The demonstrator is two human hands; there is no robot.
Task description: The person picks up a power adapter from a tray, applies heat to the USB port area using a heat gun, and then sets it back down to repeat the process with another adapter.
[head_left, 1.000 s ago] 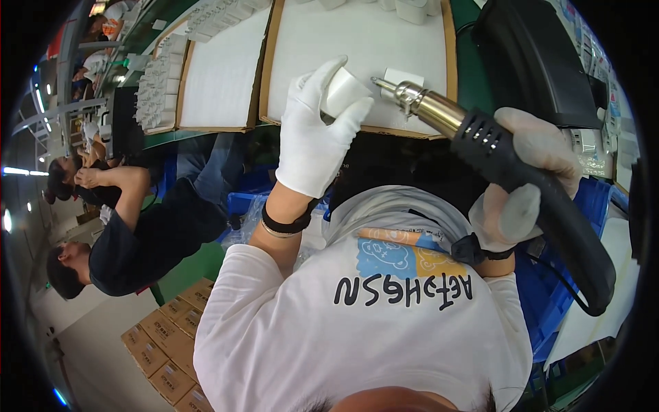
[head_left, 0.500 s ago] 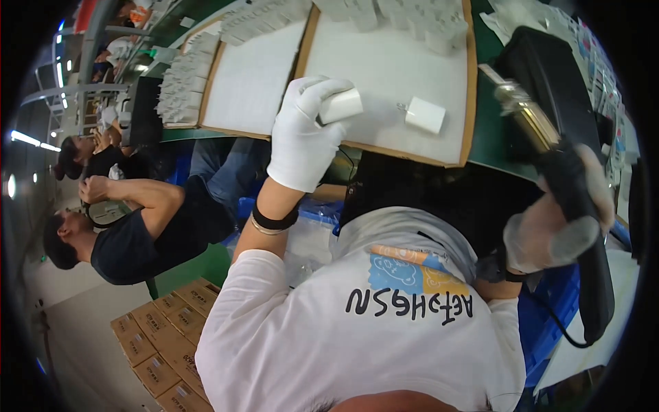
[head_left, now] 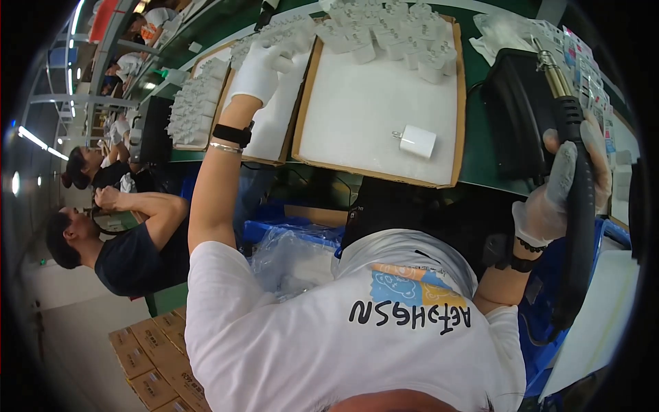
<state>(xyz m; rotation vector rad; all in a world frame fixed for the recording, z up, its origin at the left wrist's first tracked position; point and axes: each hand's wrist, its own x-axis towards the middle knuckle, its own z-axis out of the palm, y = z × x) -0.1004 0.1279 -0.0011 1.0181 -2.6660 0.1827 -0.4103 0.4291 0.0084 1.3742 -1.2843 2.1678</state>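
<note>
My left hand (head_left: 257, 74), in a white glove, reaches over the far end of the left tray (head_left: 271, 134), beside the packed white plug chargers (head_left: 281, 33). Its thumb and finger look apart, with no charger visible between them; the other fingertips are partly hidden. In my right hand (head_left: 549, 199), gloved in translucent plastic, is a corded black-handled tool with a metal barrel (head_left: 568, 117), its tip pointing away from me. One white plug charger (head_left: 417, 141) lies on its side on the middle tray (head_left: 371, 110), prongs toward the left.
More chargers (head_left: 391, 31) crowd the middle tray's far end, and others (head_left: 195, 113) fill a tray at the left. Beside the tool stands a black case (head_left: 515, 113). Co-workers (head_left: 137, 240) are at the left, near stacked cartons (head_left: 154, 364). A blue bin (head_left: 281, 230) with clear plastic is below the table.
My left hand has gone from above the middle tray, where it held a charger, to the far left rows. The tool in my right hand has swung more upright and farther right.
</note>
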